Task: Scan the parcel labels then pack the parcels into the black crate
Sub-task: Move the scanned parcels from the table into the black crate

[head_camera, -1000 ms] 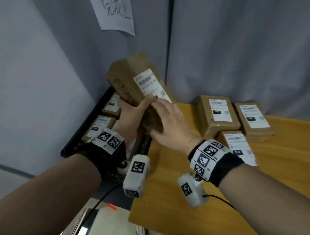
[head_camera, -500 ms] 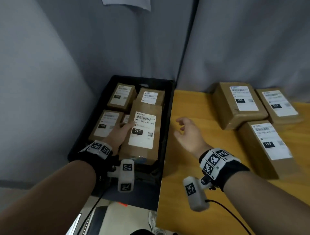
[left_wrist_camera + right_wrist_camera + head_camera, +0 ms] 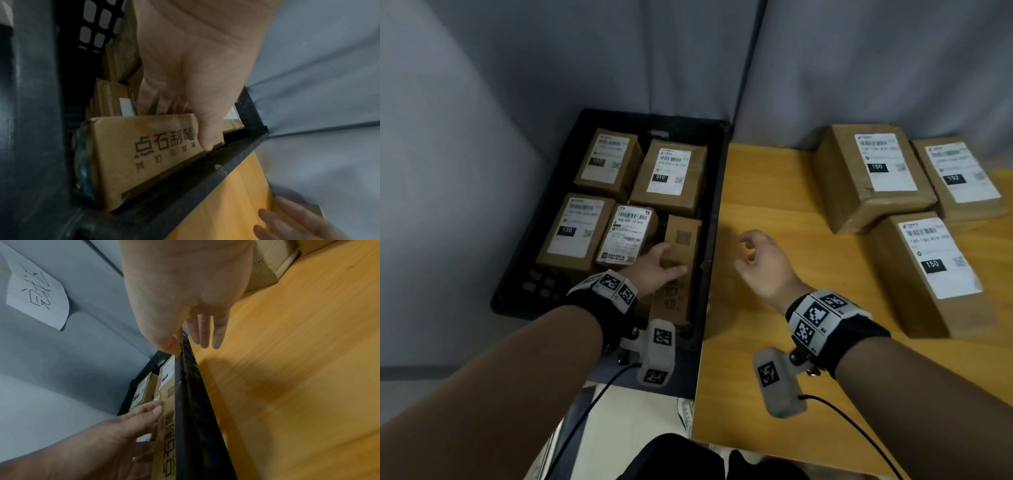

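The black crate (image 3: 719, 205) stands left of the table and holds several labelled brown parcels. A long brown parcel (image 3: 683, 240) stands on its side against the crate's right wall, its printed cardboard face up. My left hand (image 3: 657, 265) grips it, the thumb across the printed face (image 3: 154, 154) and the fingers down its left side. My right hand (image 3: 760, 260) hovers above the wooden table (image 3: 763, 192) just right of the crate, fingers loosely curled and holding nothing. Three more labelled parcels (image 3: 869, 171) (image 3: 959, 174) (image 3: 928, 267) lie on the table at the right.
Grey walls close in behind and to the left of the crate, with a handwritten paper note (image 3: 39, 295) stuck on one. The crate wall (image 3: 191, 402) runs flush along the table's left edge. Cables trail from both wrist cameras.
A second ago both hands held the parcel up by the wall. It then went into the crate label up and now stands on its side. The right hand let go and moved over the table.
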